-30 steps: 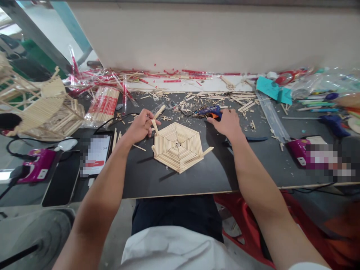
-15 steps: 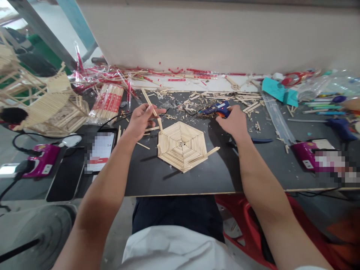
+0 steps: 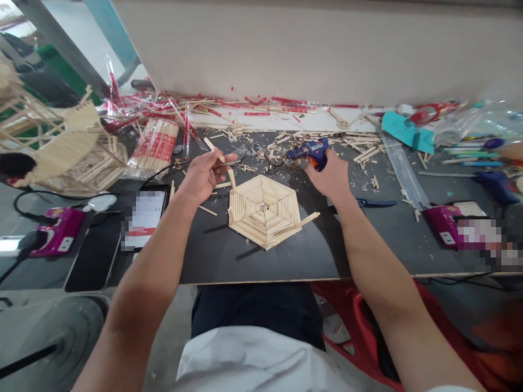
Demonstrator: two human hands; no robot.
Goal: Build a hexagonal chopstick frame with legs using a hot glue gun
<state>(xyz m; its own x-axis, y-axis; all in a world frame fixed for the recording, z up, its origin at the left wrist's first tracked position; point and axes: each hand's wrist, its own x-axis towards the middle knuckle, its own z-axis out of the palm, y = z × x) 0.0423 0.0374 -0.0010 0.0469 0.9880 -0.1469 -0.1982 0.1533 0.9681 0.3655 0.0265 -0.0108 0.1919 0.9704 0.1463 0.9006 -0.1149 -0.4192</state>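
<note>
A thin wooden stick is pinched in the fingers of my left hand, above the far left of the wooden piece. My right hand is wrapped round the handle of a blue glue gun, whose nozzle points left over the table. Between my forearms lies a flat hexagonal panel built of sticks in nested rings, with a small hole at its centre. Short sticks stand up from some of its corners. Dark-handled pliers or cutters lie beside my right wrist, partly hidden.
Stick offcuts and red wrapper scraps litter the back of the dark table. Wrapped stick bundles, two phones and a purple power strip are at left, with a larger stick model. Another glue gun lies right.
My left hand has drawn slightly left and down with its stick, away from the panel's corner post. The glue gun in my right hand has shifted left and a little up.
</note>
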